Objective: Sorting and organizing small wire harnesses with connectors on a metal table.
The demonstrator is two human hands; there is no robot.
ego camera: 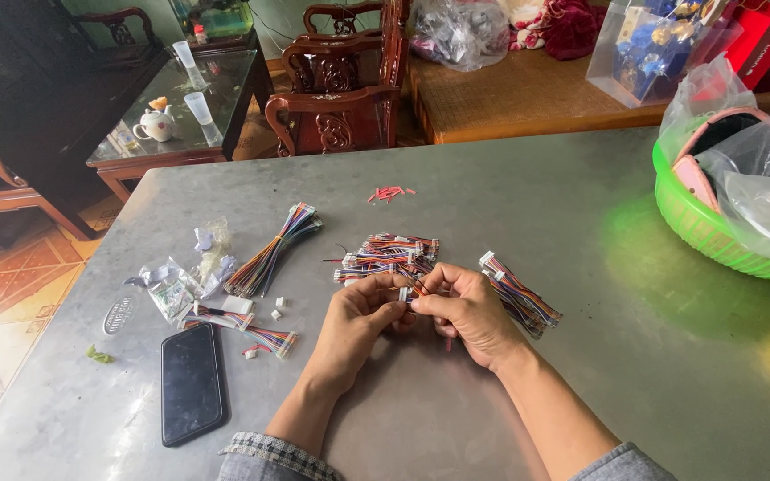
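My left hand [356, 322] and my right hand [467, 309] meet over the grey metal table [510, 214], fingertips pinched together on a small white connector [405, 293] with thin coloured wires. Just beyond my fingers lies a loose pile of multicoloured wire harnesses [387, 255]. A finished-looking bundle of the same wires [520, 292] lies right of my right hand. Another bundle [272, 252] and a flatter one [242, 325] lie to the left, with a few loose white connectors [276, 308] between them.
A black phone [192, 381] lies face up at the near left. Crumpled clear plastic bags [180, 281] sit beside it. Small red scraps [389, 192] lie farther back. A green basket [715, 233] holding plastic bags stands at the right edge. Wooden chairs and a glass tea table stand beyond.
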